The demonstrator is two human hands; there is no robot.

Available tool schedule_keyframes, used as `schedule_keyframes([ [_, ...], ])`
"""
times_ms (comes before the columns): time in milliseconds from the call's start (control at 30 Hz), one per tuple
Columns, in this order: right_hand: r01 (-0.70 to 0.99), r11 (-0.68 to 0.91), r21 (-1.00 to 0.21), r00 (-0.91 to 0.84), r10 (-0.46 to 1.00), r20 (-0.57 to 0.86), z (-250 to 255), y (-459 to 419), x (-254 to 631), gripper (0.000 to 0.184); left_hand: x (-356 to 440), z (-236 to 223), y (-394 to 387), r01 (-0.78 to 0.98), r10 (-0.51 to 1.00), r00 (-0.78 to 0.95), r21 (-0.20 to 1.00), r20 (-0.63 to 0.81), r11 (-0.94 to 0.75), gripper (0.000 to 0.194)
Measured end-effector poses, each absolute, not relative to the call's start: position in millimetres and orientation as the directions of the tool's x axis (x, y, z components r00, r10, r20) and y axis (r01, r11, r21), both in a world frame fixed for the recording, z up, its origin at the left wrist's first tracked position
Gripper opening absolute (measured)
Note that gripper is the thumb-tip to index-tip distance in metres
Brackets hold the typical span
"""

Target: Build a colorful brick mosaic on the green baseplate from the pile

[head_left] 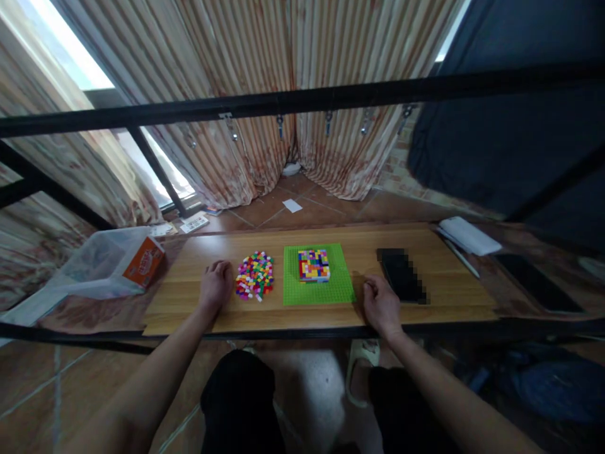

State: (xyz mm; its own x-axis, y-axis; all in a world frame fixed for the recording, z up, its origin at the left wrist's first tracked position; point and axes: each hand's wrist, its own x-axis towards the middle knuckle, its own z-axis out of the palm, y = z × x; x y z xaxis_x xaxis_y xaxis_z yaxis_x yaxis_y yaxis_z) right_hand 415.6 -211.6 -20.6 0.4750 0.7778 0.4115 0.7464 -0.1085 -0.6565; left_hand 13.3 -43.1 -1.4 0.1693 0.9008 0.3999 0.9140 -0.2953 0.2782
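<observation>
A green baseplate (317,289) lies in the middle of a wooden table (425,252), with a block of multicoloured bricks (314,264) built on its far part. A pile of loose coloured bricks (255,275) sits to its left. My left hand (215,285) rests on the table just left of that pile, fingers curled, nothing visible in it. My right hand (380,304) rests right of the baseplate, fingers curled, beside a dark flat object (401,275).
A clear plastic bag with an orange box (144,260) lies at the table's left end. A white paper pad and a pen (466,236) lie at the far right. A black metal bar (302,101) crosses overhead. Curtains hang behind.
</observation>
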Motion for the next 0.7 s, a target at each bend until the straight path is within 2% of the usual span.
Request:
schedule_keyframes([
  [367, 0.730, -0.075, -0.679, 0.428, 0.825, 0.369, -17.2, -211.0, 410.6, 0.031, 7.0, -5.4, -37.3, 0.930, 0.895, 0.193, 0.217, 0.401, -0.297, 0.037],
  [567, 0.750, -0.064, -0.658, 0.439, 0.792, 0.423, -15.5, -217.4, 406.4, 0.030, 2.0, -7.7, -33.6, 0.917, 0.883, 0.220, 0.220, 0.415, -0.332, 0.041],
  [700, 0.768, -0.001, -0.640, 0.404, 0.776, 0.484, 9.9, -194.6, 421.9, 0.028, 1.0, -9.6, -33.3, 0.910, 0.876, 0.220, 0.234, 0.429, -0.343, 0.039],
])
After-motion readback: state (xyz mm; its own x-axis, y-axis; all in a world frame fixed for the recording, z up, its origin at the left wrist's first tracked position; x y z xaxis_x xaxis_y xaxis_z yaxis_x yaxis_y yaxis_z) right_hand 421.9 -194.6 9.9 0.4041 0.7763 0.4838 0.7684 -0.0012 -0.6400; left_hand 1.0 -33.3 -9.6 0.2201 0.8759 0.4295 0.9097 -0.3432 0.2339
